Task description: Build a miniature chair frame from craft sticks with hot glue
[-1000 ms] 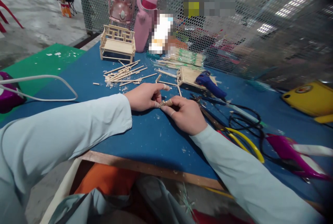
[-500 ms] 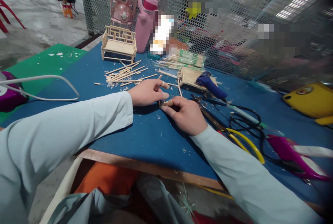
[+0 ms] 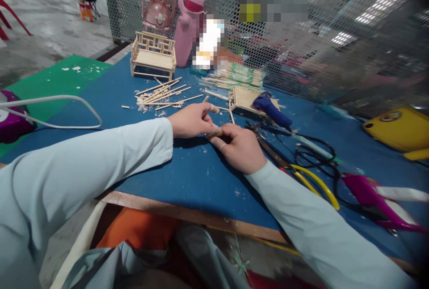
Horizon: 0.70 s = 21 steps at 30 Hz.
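Head view: left hand [image 3: 189, 120] and right hand [image 3: 241, 146] are joined at centre, whether gripping cannot be told; sticks [image 3: 257, 78] are bundled in plastic wrapping [image 3: 238, 71], upper centre.

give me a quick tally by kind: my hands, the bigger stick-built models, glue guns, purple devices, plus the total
Hands, left hand and right hand: 2
Stick-built models, bench and low piece: 2
Blue glue gun: 1
Purple devices, far-left one and far-right one: 2
Total: 7
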Each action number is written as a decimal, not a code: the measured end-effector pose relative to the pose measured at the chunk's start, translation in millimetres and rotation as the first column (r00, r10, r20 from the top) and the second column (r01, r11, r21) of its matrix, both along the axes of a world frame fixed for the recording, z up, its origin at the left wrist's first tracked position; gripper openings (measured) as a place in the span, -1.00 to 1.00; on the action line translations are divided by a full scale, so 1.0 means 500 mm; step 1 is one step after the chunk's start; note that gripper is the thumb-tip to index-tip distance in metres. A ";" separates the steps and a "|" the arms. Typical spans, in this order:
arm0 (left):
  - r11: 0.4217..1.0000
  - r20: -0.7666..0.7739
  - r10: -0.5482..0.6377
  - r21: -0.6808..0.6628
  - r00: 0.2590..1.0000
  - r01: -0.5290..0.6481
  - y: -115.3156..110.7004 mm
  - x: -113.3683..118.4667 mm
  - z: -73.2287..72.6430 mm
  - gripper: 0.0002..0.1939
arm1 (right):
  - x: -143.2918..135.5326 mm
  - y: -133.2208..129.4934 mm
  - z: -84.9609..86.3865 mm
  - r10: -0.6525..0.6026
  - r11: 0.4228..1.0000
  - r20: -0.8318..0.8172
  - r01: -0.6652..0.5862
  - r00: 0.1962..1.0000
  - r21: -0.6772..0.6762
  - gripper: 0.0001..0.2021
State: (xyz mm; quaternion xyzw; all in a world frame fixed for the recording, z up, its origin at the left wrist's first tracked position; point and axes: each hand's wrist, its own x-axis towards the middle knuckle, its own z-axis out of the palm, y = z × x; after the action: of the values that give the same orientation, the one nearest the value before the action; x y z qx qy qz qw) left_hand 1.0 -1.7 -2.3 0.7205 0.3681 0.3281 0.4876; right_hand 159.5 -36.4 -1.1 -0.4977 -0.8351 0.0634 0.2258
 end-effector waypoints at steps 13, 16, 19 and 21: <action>1.000 0.098 -0.016 -0.014 0.995 0.018 0.005 -0.024 0.005 -0.79 | -0.005 -0.003 0.005 0.002 0.999 -0.048 -0.004 0.999 -0.046 -0.90; 0.963 -0.099 -0.049 0.261 0.994 0.073 -0.003 -0.031 0.006 -0.71 | -0.004 -0.003 0.004 -0.008 0.999 -0.045 0.006 0.999 -0.043 -0.90; 0.796 -0.211 0.109 0.604 0.971 0.041 -0.015 -0.039 0.012 -0.66 | -0.004 -0.002 0.002 -0.013 0.999 -0.056 0.011 0.998 -0.038 -0.90; 0.678 -0.225 0.213 0.734 0.951 0.022 -0.022 -0.042 0.017 -0.67 | -0.004 -0.002 0.001 -0.007 0.999 -0.072 0.005 0.997 -0.037 -0.90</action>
State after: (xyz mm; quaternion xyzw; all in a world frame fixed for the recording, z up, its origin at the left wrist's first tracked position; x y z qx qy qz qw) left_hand -20.1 -12.7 6.2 0.8743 0.3123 0.3622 0.0826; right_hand 157.7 -37.2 -0.6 -0.5016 -0.8235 0.0962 0.2469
